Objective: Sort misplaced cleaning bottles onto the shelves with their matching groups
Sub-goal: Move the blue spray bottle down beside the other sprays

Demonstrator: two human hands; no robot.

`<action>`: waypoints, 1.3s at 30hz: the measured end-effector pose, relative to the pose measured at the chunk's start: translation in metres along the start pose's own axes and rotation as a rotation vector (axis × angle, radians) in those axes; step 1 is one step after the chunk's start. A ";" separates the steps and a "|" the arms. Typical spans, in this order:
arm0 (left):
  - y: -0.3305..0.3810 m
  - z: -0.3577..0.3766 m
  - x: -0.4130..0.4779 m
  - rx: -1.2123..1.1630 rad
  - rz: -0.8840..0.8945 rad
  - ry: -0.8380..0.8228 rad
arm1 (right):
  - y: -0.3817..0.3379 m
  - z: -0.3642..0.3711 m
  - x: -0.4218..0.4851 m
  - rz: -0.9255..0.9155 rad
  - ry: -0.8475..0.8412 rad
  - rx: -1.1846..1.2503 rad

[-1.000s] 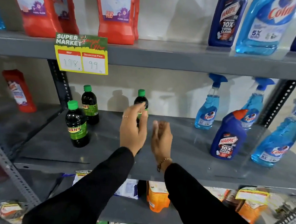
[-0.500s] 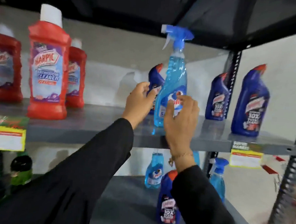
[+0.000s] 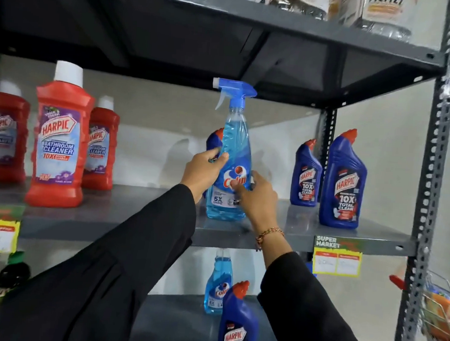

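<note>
Spray bottle (image 3: 233, 149) stood upright on the middle shelf (image 3: 135, 217), base apparently down. Left hand (image 3: 202, 171) wrapped its waist from 9 o'clock; right hand (image 3: 259, 196) curled round the label's lower edge from 4 o'clock. Dark blue bottle (image 3: 214, 140) sat just behind at 11 o'clock, partly hidden. Risks judged: left-hand fingers could topple that bottle on lifting; the trigger, near the upper shelf (image 3: 278, 75) at 12 o'clock, could strike it.

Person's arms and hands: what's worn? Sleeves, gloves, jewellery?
The left sleeve and right sleeve are long, loose and black, reaching the wrists. The left hand and right hand wear no gloves. A gold-and-red beaded bracelet sits on the right wrist.
</note>
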State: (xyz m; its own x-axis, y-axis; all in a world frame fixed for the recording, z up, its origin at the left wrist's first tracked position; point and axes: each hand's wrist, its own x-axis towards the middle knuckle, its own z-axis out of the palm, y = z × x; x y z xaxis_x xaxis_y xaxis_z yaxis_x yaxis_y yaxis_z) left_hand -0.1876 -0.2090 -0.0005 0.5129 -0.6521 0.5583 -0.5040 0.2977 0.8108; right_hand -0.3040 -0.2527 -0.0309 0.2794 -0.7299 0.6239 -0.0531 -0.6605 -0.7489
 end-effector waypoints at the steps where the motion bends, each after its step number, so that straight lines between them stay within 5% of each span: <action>1: 0.003 -0.001 -0.005 0.006 0.008 0.007 | -0.001 -0.002 -0.004 -0.008 -0.001 0.011; 15: 0.045 0.010 -0.141 0.074 0.273 0.182 | -0.015 -0.042 -0.106 -0.195 0.149 0.280; 21: -0.004 0.033 -0.193 0.008 0.198 0.181 | 0.039 -0.011 -0.164 -0.126 0.275 0.238; 27: -0.083 0.044 -0.238 0.106 0.207 0.119 | 0.119 0.022 -0.215 0.032 0.139 0.274; 39: -0.227 0.005 -0.256 0.146 -0.375 -0.067 | 0.214 0.098 -0.253 0.338 -0.265 0.108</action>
State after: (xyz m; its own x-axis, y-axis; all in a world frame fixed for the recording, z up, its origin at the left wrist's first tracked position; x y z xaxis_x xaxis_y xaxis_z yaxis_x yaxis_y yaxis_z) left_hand -0.2078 -0.1126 -0.3287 0.6361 -0.7418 0.2124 -0.3867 -0.0683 0.9197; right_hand -0.2919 -0.1918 -0.3711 0.5006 -0.8218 0.2720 -0.0866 -0.3602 -0.9288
